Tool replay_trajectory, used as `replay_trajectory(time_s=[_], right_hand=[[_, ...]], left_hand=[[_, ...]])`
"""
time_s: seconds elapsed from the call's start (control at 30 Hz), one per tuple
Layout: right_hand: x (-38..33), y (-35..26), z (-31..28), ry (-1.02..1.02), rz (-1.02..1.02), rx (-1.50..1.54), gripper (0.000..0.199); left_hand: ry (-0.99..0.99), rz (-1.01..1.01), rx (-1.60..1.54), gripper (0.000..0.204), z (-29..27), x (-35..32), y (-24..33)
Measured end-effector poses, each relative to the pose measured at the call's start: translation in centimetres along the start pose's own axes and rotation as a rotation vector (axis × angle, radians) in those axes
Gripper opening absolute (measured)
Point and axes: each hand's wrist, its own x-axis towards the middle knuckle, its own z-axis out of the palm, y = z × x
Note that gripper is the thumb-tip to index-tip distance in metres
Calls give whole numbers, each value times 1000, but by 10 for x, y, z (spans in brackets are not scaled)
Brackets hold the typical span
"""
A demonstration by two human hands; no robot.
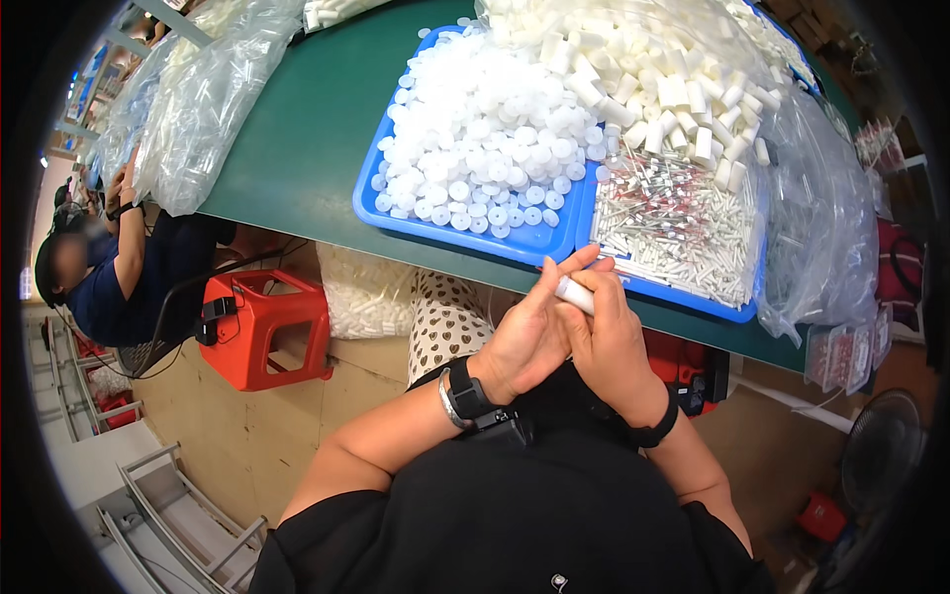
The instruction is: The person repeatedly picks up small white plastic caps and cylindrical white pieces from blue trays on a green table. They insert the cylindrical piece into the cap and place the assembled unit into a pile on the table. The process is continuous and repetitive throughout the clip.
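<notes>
1. Bright, even indoor light falls from above; colours look clean and saturated.
2. The white caps [485, 129] and white tubes [653, 79] are nearly washed out, with little detail.
3. Clear plastic bags [198, 99] show soft glare.
4. Shadows are faint under the desk [297, 139] edge.
5. Fisheye bending curves the desk; dark vignette rings the corners.
6. The far left is slightly soft.
</notes>
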Motion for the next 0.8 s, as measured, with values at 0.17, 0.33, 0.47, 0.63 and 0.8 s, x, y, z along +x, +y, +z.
replay_trajectory(time_s=[0.17,0.33,0.47,0.63,0.8], right_hand=[[0,2,-12,-93,-59,37,24],[1,-6,-12,-157,-73,-75,19],[1,8,-7,-119,-95,-10,30],[-2,-2,-7,-134,102,180,23],[-5,-2,-8,-228,322,416,20]], left_hand=[[-33,63,150,54,0,-3,-7],[-2,57,58,53,-2,-3,-11],[1,51,59,55,-4,-3,-5],[-17,100,324,62,-2,-5,-4],[33,99,507,68,0,-12,-8]])
